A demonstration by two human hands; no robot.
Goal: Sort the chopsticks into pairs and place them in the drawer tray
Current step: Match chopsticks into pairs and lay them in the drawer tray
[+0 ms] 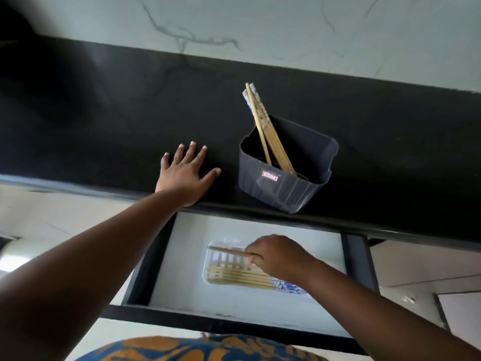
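The right hand (276, 254), fingers pinched on chopsticks (227, 251), lowers them over the tray (208, 267); releasing comes next. The left hand (186, 173) rests spread, empty.

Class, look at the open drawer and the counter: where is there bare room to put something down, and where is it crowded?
Bare: the drawer floor left of the tray and along its near edge; the black counter behind and left of the left hand, and right of the dark bin. Crowded: the tray's near half, packed with chopsticks, where the right hand holds another chopstick.
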